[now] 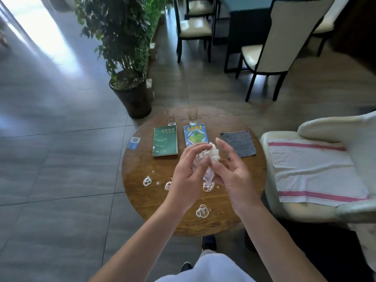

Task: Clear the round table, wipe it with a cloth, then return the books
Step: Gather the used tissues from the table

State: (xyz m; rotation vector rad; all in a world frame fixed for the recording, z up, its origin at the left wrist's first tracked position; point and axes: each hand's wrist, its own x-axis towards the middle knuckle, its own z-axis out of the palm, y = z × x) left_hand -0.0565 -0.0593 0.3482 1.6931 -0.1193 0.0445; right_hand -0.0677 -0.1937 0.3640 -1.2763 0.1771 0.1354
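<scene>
A round wooden table (142, 208) stands in front of me. On its far half lie a green book (165, 141), a blue book (195, 135) and a grey cloth (238, 143). Two empty glasses (170, 118) (192, 116) stand behind the books. Blobs of white foam (202, 211) dot the near half. Above the table's middle, my left hand (188, 176) and my right hand (230, 174) together hold a crumpled white tissue (211, 157) between their fingers.
A small blue card (133, 143) lies at the table's left edge. A cream armchair (345, 127) with a white, pink-striped towel (313, 171) stands at the right. A potted plant (130, 92) is behind the table; dining chairs (284, 47) stand further back.
</scene>
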